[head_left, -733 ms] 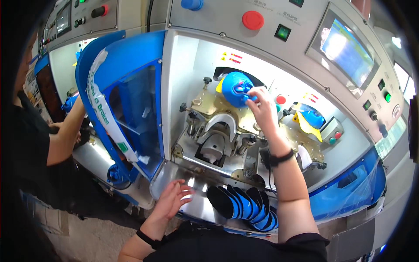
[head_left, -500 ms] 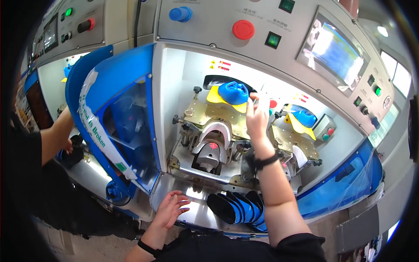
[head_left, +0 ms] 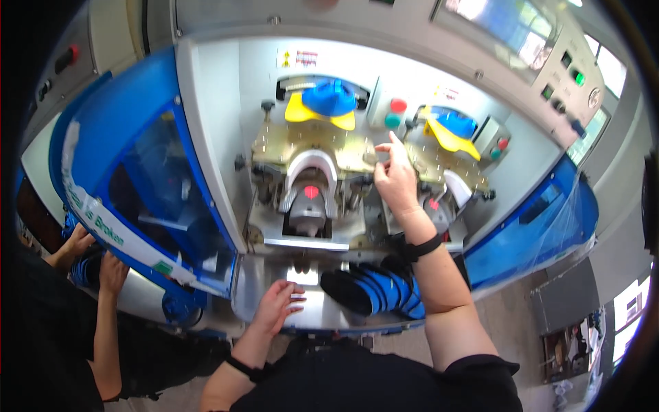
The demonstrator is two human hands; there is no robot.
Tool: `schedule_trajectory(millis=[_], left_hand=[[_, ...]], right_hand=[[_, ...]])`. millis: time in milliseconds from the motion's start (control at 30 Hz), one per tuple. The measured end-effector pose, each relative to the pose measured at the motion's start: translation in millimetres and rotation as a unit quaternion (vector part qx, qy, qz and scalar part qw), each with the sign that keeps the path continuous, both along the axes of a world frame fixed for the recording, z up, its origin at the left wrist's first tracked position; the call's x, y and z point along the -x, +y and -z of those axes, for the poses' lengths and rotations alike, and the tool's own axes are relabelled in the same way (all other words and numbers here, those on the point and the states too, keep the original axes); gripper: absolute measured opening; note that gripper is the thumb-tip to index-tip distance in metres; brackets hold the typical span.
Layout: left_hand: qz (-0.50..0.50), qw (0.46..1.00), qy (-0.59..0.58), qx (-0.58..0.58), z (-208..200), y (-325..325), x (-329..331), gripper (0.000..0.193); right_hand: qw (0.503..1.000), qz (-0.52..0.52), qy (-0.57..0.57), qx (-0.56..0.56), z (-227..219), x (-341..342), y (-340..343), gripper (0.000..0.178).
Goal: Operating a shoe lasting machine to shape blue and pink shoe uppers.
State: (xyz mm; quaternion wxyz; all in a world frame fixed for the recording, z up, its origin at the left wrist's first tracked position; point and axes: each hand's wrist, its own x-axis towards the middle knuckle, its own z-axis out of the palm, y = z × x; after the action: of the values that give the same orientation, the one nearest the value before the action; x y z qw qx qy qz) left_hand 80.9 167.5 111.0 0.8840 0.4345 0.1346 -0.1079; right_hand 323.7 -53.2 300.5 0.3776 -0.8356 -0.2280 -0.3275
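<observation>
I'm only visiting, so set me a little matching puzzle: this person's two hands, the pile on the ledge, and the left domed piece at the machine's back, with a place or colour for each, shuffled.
1. Left hand
2. Right hand
3. Pile
4. Left domed piece

A. Blue and yellow
B. Low, just left of the pile
C. Black and blue
D. Raised, right of the white arch

Pairs: 1-B, 2-D, 3-C, 4-A

Bright windows point(head_left: 605, 65) at right, grey-brown floor point(head_left: 504, 326) below.
</observation>
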Motion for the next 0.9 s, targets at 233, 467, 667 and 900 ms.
schedule_trajectory(millis=[233,467,667,900], left_hand=[[0.065,0.993,0.081,-0.05,41,3,-2,0.024],[0.267,0.956,0.0,-0.126,45,-60,-33,0.036],[0.31,0.923,-0.058,-0.221,54,-150,-62,0.044],[0.209,0.875,-0.172,-0.4,73,-188,-81,0.043]], right_hand=[[0.989,0.006,0.146,-0.034,104,127,-74,0.011],[0.945,0.152,0.252,-0.14,189,209,-171,0.011],[0.904,0.349,0.193,-0.152,226,244,-244,0.032],[0.854,0.205,0.457,-0.14,248,239,-303,0.126]])
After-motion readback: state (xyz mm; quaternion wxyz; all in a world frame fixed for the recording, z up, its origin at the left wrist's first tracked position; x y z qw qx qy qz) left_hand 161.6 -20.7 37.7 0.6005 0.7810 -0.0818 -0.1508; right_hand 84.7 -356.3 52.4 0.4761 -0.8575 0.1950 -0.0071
